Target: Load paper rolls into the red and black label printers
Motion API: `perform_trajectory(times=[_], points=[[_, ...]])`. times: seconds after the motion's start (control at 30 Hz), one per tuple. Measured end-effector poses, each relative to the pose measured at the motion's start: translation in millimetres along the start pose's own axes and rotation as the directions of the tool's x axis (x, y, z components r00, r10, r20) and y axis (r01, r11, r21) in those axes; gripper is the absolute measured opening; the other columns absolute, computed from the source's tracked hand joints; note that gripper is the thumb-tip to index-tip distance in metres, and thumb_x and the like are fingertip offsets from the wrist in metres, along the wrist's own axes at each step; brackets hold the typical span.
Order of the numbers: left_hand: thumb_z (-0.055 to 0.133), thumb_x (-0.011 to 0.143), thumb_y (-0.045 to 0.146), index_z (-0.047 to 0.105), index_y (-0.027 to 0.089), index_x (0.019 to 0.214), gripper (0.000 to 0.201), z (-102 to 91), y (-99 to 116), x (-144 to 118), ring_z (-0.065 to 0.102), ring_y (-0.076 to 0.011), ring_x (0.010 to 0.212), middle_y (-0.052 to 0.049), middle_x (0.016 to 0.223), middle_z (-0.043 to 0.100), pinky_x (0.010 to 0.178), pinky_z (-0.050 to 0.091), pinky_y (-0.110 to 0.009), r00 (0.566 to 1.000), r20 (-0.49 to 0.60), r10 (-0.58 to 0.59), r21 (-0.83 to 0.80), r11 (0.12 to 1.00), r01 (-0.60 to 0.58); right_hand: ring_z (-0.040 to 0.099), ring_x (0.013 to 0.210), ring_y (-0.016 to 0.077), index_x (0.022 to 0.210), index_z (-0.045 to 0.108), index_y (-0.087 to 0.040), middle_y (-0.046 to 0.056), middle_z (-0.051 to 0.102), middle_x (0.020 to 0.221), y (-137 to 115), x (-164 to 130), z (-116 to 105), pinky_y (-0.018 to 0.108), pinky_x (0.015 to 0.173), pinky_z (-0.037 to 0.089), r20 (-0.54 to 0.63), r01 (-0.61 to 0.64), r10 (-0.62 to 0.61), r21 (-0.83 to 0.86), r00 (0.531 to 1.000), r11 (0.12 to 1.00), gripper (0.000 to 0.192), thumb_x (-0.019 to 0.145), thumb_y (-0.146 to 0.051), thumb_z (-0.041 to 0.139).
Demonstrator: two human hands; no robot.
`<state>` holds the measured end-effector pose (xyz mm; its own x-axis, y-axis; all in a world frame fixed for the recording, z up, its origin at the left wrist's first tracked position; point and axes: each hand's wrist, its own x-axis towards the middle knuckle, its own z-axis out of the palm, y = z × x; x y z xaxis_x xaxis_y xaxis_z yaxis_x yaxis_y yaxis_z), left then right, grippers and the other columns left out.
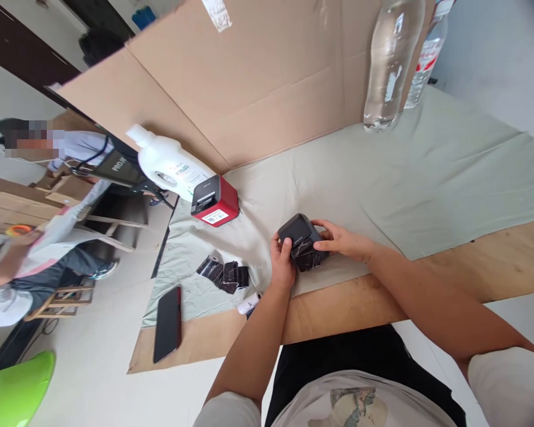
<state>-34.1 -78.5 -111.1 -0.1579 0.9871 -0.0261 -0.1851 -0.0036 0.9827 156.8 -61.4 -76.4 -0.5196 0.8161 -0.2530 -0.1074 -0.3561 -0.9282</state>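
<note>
Both my hands are on a small black box-shaped device that looks like a label printer [297,229], tilted above the cloth. My left hand [283,261] grips its left side, the thumb on the front edge. My right hand [340,239] closes on its right side, with thumb and fingers at the edge of a shiny black marbled strip [308,258] along the device's front. Whether the strip is attached cannot be seen. Left of my hands lies a partly unrolled black marbled roll [225,275]. Close to my left forearm is a small white roll [249,303].
A red and black box-shaped device [216,201] stands beside a white jug [171,160]. A phone [167,324] lies at the table's left corner. Cardboard [267,77] walls the back; a large water bottle [389,71] and a smaller bottle [427,59] stand right. Another person [78,145] sits at left.
</note>
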Motion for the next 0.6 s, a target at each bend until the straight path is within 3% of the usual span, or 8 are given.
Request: perform_trajectory(times=[0.17,0.23,0.3,0.37,0.47,0.5,0.6], points=[[0.060,0.082,0.069,0.052,0.026,0.127,0.063,1.0,2.3,-1.6,0.068,-0.0180,0.095,-0.009,0.121,0.066,0.079,0.056,-0.032,0.999,0.034,0.016,-0.001,1.000,-0.016,0.068,0.084,0.0196,0.132,0.048,-0.023,0.005,0.071,0.098,-12.6,3.4,-9.8,0.034,0.074,0.056,-0.063,-0.036,0.045,0.130,0.997,0.991,0.080,0.064,-0.040,0.088],[0.058,0.083,0.069,0.052,0.026,0.128,0.062,0.3,2.1,-3.6,0.069,-0.0166,0.083,-0.009,0.119,0.065,0.067,0.055,-0.030,0.994,0.106,-0.013,0.068,0.998,0.006,0.068,0.083,0.0201,0.122,0.054,-0.022,0.006,0.072,0.096,-23.2,9.0,-31.1,0.035,0.075,0.056,-0.147,0.005,0.022,0.179,0.989,0.984,0.067,0.065,-0.035,0.086],[0.063,0.083,0.063,0.059,0.022,0.118,0.054,0.0,2.3,-5.9,0.066,-0.0152,0.074,-0.009,0.107,0.067,0.061,0.053,-0.028,0.977,0.208,-0.042,0.223,0.975,-0.006,0.068,0.082,0.0198,0.114,0.059,-0.021,0.007,0.072,0.099,-37.3,15.2,-65.7,0.035,0.075,0.056,-0.299,0.088,-0.030,0.184,0.954,0.979,0.049,0.070,-0.029,0.080],[0.066,0.083,0.055,0.066,0.019,0.102,0.041,0.6,3.4,-7.9,0.063,-0.0148,0.073,-0.007,0.094,0.068,0.062,0.051,-0.028,0.944,0.328,-0.029,0.400,0.910,-0.112,0.066,0.078,0.0183,0.106,0.061,-0.019,0.009,0.073,0.098,-53.5,19.9,-109.6,0.033,0.071,0.054,-0.491,0.154,-0.066,0.141,0.869,0.978,0.031,0.078,-0.026,0.071],[0.063,0.087,0.046,0.070,0.019,0.091,0.027,2.9,6.5,-9.3,0.058,-0.0139,0.070,-0.006,0.089,0.067,0.063,0.048,-0.028,0.891,0.454,0.017,0.528,0.800,-0.285,0.060,0.067,0.0139,0.099,0.062,-0.015,0.009,0.071,0.084,-75.8,20.8,-175.9,0.029,0.064,0.047,-0.768,0.094,-0.040,0.027,0.640,0.995,0.012,0.090,-0.022,0.058],[0.060,0.088,0.043,0.070,0.019,0.090,0.026,3.7,7.6,-9.5,0.057,-0.0134,0.069,-0.006,0.090,0.067,0.063,0.047,-0.028,0.885,0.466,0.022,0.542,0.783,-0.305,0.059,0.065,0.0114,0.097,0.062,-0.013,0.008,0.068,0.080,-81.3,19.6,-194.3,0.028,0.064,0.045,-0.825,0.062,-0.040,-0.006,0.564,0.998,0.013,0.093,-0.022,0.053],[0.054,0.091,0.038,0.069,0.019,0.091,0.025,5.2,10.0,-9.6,0.056,-0.0125,0.070,-0.005,0.090,0.066,0.064,0.046,-0.027,0.888,0.460,0.010,0.565,0.768,-0.301,0.053,0.066,0.0089,0.108,0.060,-0.010,0.006,0.065,0.081,-88.1,15.2,-232.3,0.028,0.064,0.044,-0.892,0.044,-0.083,-0.070,0.445,0.997,0.017,0.094,-0.018,0.056]])
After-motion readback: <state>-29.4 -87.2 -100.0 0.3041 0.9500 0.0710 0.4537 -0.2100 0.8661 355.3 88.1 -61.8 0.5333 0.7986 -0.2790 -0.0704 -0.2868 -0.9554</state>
